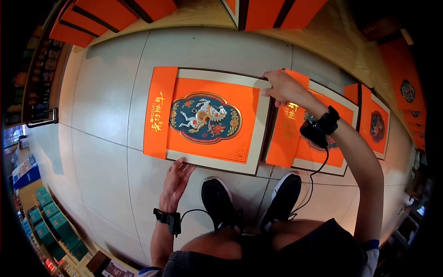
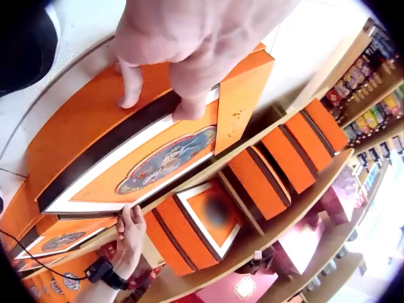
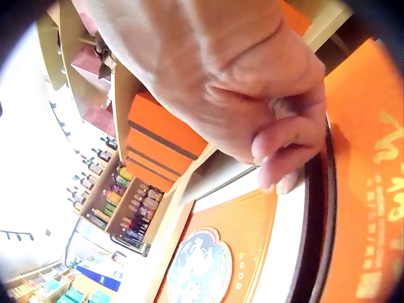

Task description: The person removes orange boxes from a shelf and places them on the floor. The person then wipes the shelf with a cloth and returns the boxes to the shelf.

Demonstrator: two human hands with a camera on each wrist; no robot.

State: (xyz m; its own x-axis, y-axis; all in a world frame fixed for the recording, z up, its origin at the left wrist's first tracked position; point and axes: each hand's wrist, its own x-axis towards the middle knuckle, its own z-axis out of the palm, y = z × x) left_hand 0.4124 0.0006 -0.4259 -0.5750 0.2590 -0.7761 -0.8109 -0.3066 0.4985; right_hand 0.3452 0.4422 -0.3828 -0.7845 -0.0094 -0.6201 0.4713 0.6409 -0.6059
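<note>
The big orange box with a horse medallion lies flat on the tiled floor, in the middle of the head view. The left hand is at its 7 o'clock edge, and its fingers are straight and press on the rim. The right hand is at the 1 o'clock corner, with fingers curled over the edge, holding it. A second box lies just beside at 3 o'clock, and two black shoes stand at 6 o'clock
</note>
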